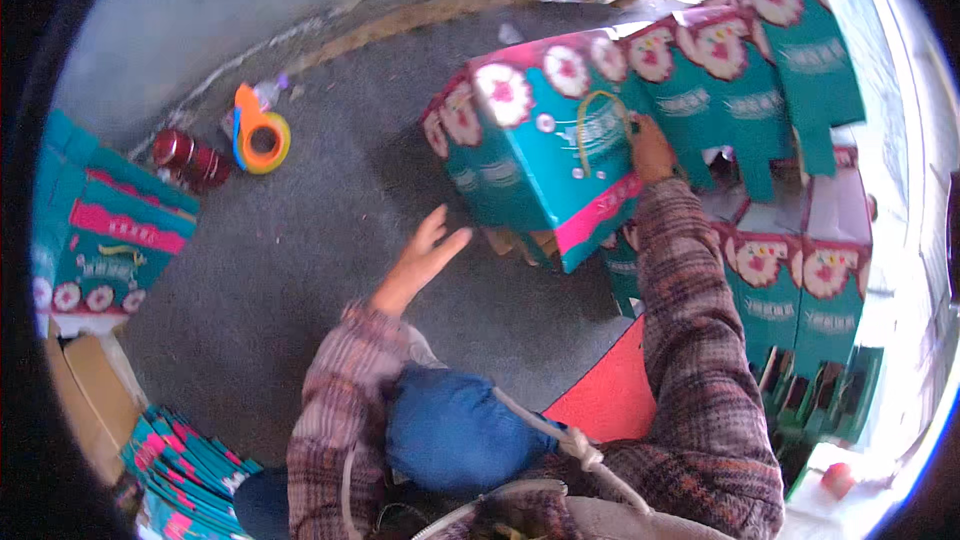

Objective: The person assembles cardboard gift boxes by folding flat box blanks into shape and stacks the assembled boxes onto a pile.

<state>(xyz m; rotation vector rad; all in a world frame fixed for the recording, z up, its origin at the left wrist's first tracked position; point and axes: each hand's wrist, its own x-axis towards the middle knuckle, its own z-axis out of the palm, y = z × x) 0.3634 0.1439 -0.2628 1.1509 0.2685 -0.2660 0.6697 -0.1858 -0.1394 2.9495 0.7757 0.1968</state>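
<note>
A teal gift box (545,155) with flower rounds, a pink band and a yellow cord handle stands tilted on the grey floor in front of me. My right hand (650,148) is shut on its handle side at the box's right edge. My left hand (425,252) hovers open, fingers spread, just left of the box's lower corner and apart from it. Both forearms wear plaid sleeves.
Several more assembled teal boxes (790,70) stand at the right. Flat box blanks (185,460) lie stacked at lower left, a teal box (110,240) at left. An orange tape dispenser (258,138) and a red can (188,157) lie near the wall. A red mat (610,395) lies under me.
</note>
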